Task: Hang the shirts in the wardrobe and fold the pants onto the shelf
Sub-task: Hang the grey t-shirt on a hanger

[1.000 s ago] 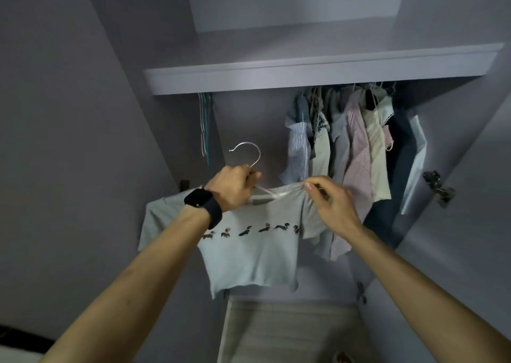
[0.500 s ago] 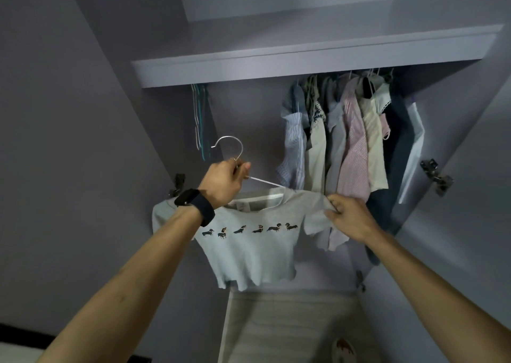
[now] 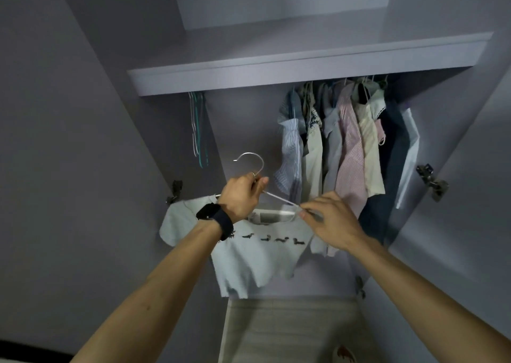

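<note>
A: Nearest to us, what are the hands doing?

B: The left hand (image 3: 243, 196), with a dark watch (image 3: 214, 219) on its wrist, is closed around the neck of a wire hanger (image 3: 253, 166), just below the hook. The right hand (image 3: 330, 221) is pinched shut on the shirt's right shoulder, where the fabric meets the hanger's arm, thumb and fingertips pressed together.

A: And the shirt itself?

B: A pale blue t-shirt (image 3: 254, 257) with a row of small dark dogs across the chest. It hangs from the hanger, in front of the wardrobe opening and lower than the hanging row. Its left sleeve sits spread out; the right shoulder looks bunched under the fingers.

A: So which step is this?

B: Dressing the hanger, I'd say. The right shoulder seems not yet seated over the hanger's end.

A: What lies beyond the hanger?

B: Up and to the right of it, a row of hung shirts (image 3: 345, 147) crowds the right part of the space under the shelf (image 3: 304, 69). Up and to the left, a few bare hangers (image 3: 197, 130) dangle. The rail itself is hidden behind the shelf edge.

A: Next move?

B: Probably smooth that shoulder over the wire, let go with the right hand, then lift the hook up into the open gap between the bare hangers and the shirts.
</note>
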### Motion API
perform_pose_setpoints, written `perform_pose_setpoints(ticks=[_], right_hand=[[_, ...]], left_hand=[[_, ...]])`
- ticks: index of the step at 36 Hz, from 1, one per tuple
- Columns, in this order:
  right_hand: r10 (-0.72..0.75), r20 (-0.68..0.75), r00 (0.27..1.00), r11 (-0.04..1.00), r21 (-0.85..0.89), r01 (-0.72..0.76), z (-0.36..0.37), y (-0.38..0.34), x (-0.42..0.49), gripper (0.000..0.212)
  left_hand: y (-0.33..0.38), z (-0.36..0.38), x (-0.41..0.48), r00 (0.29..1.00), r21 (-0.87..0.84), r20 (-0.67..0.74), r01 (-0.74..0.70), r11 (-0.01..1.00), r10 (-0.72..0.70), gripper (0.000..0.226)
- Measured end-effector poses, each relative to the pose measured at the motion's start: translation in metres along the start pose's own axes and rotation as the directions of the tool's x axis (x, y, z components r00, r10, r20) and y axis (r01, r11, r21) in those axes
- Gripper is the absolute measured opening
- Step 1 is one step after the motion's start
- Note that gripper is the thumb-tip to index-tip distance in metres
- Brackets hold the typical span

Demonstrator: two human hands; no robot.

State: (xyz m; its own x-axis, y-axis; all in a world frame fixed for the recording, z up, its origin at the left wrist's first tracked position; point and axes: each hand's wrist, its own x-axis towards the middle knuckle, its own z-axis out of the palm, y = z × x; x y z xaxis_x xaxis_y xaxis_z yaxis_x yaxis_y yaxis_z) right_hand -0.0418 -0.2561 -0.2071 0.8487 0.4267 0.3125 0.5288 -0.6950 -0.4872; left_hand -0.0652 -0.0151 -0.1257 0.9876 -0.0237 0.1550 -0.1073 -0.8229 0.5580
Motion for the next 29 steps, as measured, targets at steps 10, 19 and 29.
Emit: perform_pose_setpoints(ticks=[10,19,29], right_hand=[[-0.024,0.19,0.981,0.991,0.133,-0.001,-0.003,-0.009,0.009,0.022],[0.067,0.312,0.948,0.995,0.045,-0.085,-0.013,-0.02,0.031,0.01],[0.27,0.271,0.924,0.959,0.012,-0.283,-0.038,-0.052,0.074,0.009]], left_hand=[[-0.003,0.023,-0.001,0.997,0.018,-0.055,0.05,0.999,-0.049,0.02],[-0.007,0.025,0.014,0.998,0.025,-0.048,0.031,0.999,-0.03,0.005],[-0.031,-0.01,0.045,0.994,0.285,-0.105,0.025,0.958,0.005,0.063]])
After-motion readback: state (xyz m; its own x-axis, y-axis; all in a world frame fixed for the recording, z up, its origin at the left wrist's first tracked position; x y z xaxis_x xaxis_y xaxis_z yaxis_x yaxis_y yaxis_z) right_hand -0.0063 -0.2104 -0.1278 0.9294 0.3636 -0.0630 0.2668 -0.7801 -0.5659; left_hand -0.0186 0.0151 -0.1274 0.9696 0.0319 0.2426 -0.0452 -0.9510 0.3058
